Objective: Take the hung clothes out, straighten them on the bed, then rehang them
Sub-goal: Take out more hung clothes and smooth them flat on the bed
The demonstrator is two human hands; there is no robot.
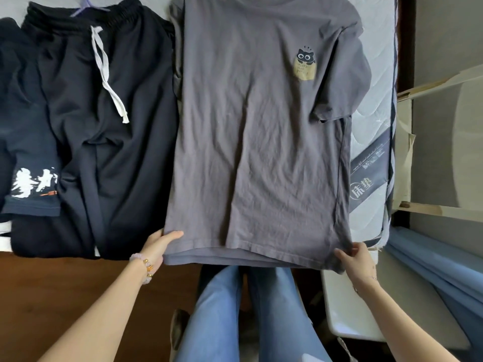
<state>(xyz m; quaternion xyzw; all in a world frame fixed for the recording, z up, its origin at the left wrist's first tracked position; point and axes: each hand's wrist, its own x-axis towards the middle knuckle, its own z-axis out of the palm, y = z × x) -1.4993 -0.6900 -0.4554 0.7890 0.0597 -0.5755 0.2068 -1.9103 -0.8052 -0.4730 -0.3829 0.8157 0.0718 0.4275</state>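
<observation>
Both my arms reach forward. My left hand (159,244) pinches the grey T-shirt (258,142) at its hem corner; my right hand (356,259) grips the opposite corner.

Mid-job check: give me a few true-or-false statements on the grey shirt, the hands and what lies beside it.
1. The left hand and the right hand each hold a bottom corner of the grey T-shirt. True.
2. The cat print faces down, out of sight. False: it shows on the chest, face up.
3. The black trousers lie to the left of the shirt. True.
4. The white drawstring is tied in a bow. False: it lies loose and untied.
</observation>
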